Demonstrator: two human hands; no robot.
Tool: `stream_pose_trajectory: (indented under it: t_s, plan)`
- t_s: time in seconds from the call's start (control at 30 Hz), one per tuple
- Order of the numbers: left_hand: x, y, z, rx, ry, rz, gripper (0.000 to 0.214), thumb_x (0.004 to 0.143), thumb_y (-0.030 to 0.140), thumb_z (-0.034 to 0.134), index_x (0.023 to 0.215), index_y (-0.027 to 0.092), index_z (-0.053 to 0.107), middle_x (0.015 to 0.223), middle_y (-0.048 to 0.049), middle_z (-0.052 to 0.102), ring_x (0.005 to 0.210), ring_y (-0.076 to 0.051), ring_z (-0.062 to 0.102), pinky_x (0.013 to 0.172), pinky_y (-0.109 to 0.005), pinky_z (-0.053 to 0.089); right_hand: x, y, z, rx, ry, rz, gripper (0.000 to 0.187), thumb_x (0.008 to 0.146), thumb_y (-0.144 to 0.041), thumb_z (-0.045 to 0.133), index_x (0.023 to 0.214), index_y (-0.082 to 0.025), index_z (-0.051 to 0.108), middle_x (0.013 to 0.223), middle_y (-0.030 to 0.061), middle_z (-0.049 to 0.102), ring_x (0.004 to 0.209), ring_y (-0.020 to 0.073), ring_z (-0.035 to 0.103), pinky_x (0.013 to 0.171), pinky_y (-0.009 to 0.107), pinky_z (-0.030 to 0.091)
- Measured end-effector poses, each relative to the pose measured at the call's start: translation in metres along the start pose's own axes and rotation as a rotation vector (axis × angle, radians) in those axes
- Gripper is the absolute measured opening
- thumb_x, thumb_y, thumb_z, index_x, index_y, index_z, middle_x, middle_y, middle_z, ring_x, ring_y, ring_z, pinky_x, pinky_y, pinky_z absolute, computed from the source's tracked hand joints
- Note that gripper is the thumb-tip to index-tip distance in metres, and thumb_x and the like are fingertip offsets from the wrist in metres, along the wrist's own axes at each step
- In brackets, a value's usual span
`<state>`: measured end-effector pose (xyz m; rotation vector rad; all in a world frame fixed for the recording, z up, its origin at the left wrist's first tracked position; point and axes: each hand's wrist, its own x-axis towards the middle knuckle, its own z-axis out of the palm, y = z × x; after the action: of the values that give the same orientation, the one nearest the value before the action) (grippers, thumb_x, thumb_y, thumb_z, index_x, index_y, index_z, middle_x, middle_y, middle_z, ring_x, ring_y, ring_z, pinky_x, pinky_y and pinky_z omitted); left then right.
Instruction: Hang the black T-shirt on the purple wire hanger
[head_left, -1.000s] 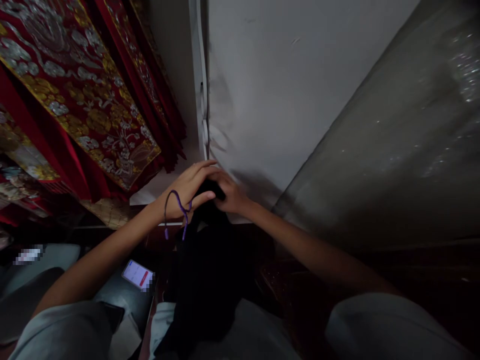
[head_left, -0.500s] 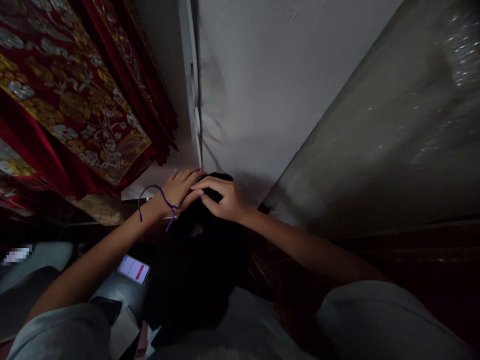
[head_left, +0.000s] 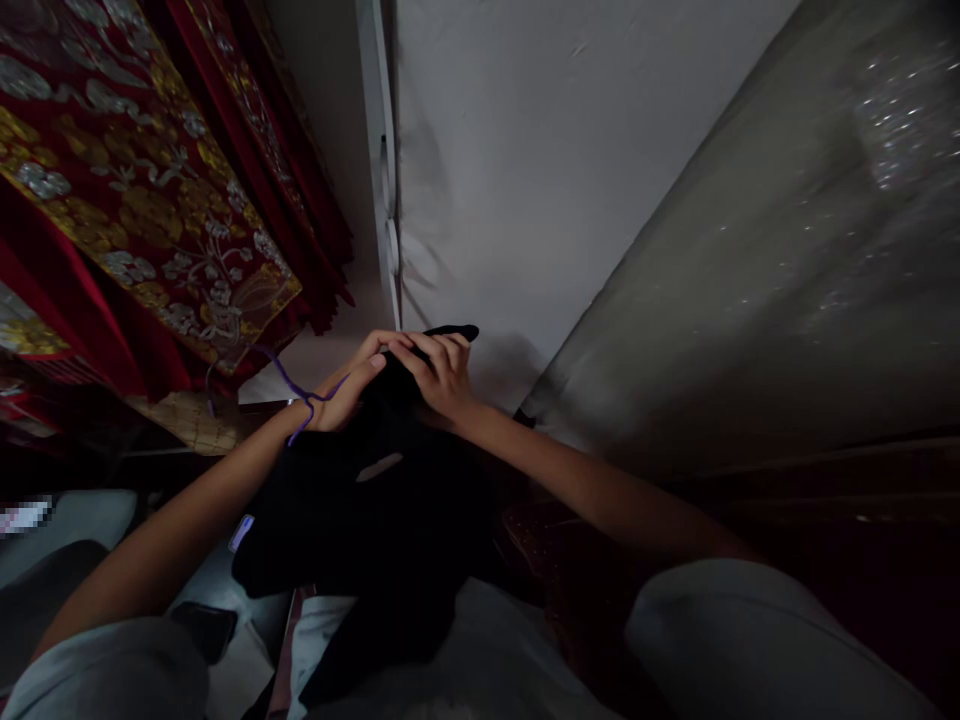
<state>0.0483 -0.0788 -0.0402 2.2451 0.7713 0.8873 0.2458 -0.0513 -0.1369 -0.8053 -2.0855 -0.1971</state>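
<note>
The black cloth (head_left: 352,540) was held up in front of the person, in the middle of the scene, its upper part bunched between both hands and a short end poking out just beyond the right hand (head_left: 444,375), toward the white wall (head_left: 525,190). The left hand (head_left: 354,388) was partly closed, thumb on the near side and fingers on the far side, with a gathered portion between them; a purple cord (head_left: 305,398) sat loosely about its wrist. The right hand had its fingers curled over the same bunch, close to the left fingertips; how firmly either gripped could not be told. The top seemed gathered up, while the lower part hung loose, unfolded and not yet set down; how much handling remained could not be judged. At the cloth's left edge showed part of a phone (head_left: 241,533), and a red embroidered cloth (head_left: 161,190) hung far left
</note>
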Motion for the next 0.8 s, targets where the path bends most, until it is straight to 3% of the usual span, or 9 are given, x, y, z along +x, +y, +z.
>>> stream_pose_trajectory:
  t_s: [0.1,0.2,0.27,0.37,0.43,0.53,0.63,0.73,0.8]
  plan:
    - [0.002,-0.007,-0.014,0.008,-0.128,-0.103,0.048,0.105,0.045,0.043,0.149,0.025,0.045,0.15,-0.0089,0.058,0.14,-0.029,0.057,0.117,-0.048,0.049,0.004,0.004,-0.001,-0.012,-0.041,0.042,0.086,0.079,-0.035,0.071,0.157,-0.042,0.033,0.138,0.0105,0.052,0.129,0.0406,0.046,0.115,0.067,0.032]
    - [-0.006,-0.016,-0.052,-0.046,-0.214,-0.238,0.077,0.091,0.047,0.069,0.158,0.026,0.037,0.15,-0.0133,0.06,0.132,-0.033,0.064,0.104,-0.049,0.058,0.011,0.023,-0.02,-0.034,-0.063,0.085,0.084,0.071,-0.035,0.076,0.15,-0.03,0.046,0.128,0.0141,0.051,0.121,0.0411,0.049,0.108,0.064,0.039]
    - [-0.017,-0.022,-0.083,-0.071,-0.047,-0.307,0.066,0.09,0.05,0.07,0.149,0.025,0.053,0.141,-0.0141,0.067,0.124,-0.034,0.068,0.098,-0.051,0.06,0.015,0.042,-0.04,-0.112,-0.026,0.197,0.089,0.068,-0.036,0.078,0.15,-0.026,0.046,0.127,0.0159,0.049,0.12,0.0429,0.049,0.106,0.065,0.04]
    - [-0.036,-0.02,-0.115,0.014,0.404,-0.305,0.041,0.095,0.055,0.06,0.126,0.029,0.07,0.125,-0.005,0.075,0.119,-0.032,0.068,0.097,-0.055,0.057,0.024,0.07,-0.073,-0.251,0.086,0.392,0.096,0.067,-0.039,0.08,0.153,-0.022,0.041,0.128,0.0171,0.046,0.125,0.0453,0.047,0.105,0.069,0.04]
    - [-0.047,-0.012,-0.116,0.182,0.583,-0.239,0.033,0.097,0.055,0.058,0.121,0.034,0.069,0.118,0.0012,0.075,0.117,-0.032,0.066,0.095,-0.057,0.055,0.034,0.082,-0.089,-0.305,0.144,0.476,0.095,0.071,-0.041,0.08,0.153,-0.02,0.039,0.131,0.0194,0.046,0.127,0.0448,0.045,0.106,0.068,0.039]
    - [-0.053,0.003,-0.092,0.526,0.737,-0.039,0.024,0.097,0.048,0.062,0.115,0.033,0.068,0.111,-0.0014,0.071,0.106,-0.03,0.065,0.091,-0.055,0.054,0.054,0.083,-0.103,-0.296,0.127,0.51,0.088,0.08,-0.046,0.076,0.154,-0.018,0.037,0.134,0.0229,0.046,0.13,0.0443,0.043,0.108,0.067,0.037]
    - [-0.048,0.005,-0.049,0.728,0.457,0.116,0.025,0.098,0.038,0.06,0.12,0.028,0.066,0.102,-0.0055,0.071,0.094,-0.026,0.067,0.086,-0.048,0.056,0.072,0.068,-0.108,-0.261,0.06,0.466,0.084,0.083,-0.047,0.075,0.154,-0.019,0.04,0.134,0.0213,0.047,0.131,0.0445,0.043,0.11,0.068,0.036]
    - [-0.038,-0.008,-0.003,0.766,-0.035,0.039,0.052,0.1,0.029,0.051,0.151,0.027,0.045,0.122,-0.0092,0.073,0.099,-0.026,0.072,0.085,-0.041,0.058,0.077,0.05,-0.115,-0.265,-0.003,0.397,0.084,0.081,-0.047,0.077,0.153,-0.019,0.044,0.133,0.02,0.049,0.131,0.0443,0.045,0.111,0.067,0.036]
    - [-0.03,-0.019,0.024,0.771,-0.123,-0.066,0.07,0.099,0.027,0.049,0.164,0.024,0.023,0.13,-0.0131,0.071,0.096,-0.026,0.075,0.077,-0.039,0.058,0.07,0.043,-0.121,-0.29,-0.003,0.375,0.09,0.076,-0.049,0.082,0.152,-0.016,0.048,0.131,0.0204,0.051,0.129,0.0444,0.049,0.11,0.066,0.038]
